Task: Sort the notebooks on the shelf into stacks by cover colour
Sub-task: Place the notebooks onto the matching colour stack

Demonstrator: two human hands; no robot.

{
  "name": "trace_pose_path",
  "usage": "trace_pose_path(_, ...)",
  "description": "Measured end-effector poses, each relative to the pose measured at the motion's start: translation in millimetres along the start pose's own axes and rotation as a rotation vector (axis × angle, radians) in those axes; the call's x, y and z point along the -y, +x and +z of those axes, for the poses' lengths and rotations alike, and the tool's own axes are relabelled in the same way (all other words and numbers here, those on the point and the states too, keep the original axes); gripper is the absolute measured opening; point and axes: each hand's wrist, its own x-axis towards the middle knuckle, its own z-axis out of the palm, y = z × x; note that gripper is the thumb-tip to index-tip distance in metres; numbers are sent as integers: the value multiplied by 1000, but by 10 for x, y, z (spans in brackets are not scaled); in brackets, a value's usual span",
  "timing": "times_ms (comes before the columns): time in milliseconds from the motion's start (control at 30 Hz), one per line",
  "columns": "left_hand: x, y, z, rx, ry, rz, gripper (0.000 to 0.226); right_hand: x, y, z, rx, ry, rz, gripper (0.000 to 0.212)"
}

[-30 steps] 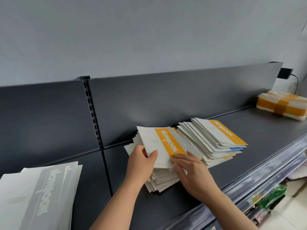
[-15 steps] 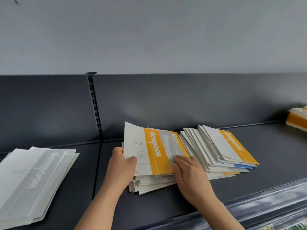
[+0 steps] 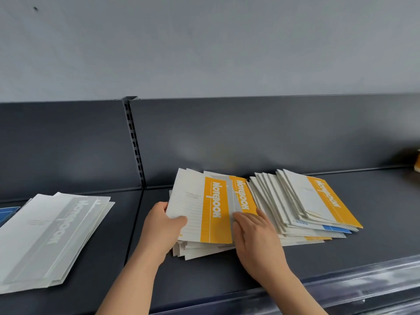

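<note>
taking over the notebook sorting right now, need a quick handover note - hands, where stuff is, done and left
Left hand grips the top orange notebook by its left edge, atop the middle pile.
Right hand lies flat on that pile, holding nothing.
Done: grey stack at the left of the shelf, a blue cover at the far left edge.
Left: the middle pile and the fanned pile to its right are unsorted, orange and blue showing.

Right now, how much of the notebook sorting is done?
Done: a stack of grey-striped paper notebooks lies at left. In hand: the left hand grips a yellow-striped notebook; the right hand presses the pile beneath. Left: the fanned mixed pile, yellow and blue.
</note>
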Motion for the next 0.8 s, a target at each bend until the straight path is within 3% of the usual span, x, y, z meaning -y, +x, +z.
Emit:
trace_pose_path(167,33,-46,-6,4,-112,-6,32,12,4,-38,7,59,53,19)
trace_pose_path(367,66,-178,-194,-20,-187,75,37,254,83,-90,73,203,207,55)
trace_pose_path(500,170,-201,-469,-83,-183,96,35,649,131,-61,32,331,242,58)
trace_pose_path(800,420,-219,-1553,-225,-129,123,28,1719,169,311,75,471,195,35)
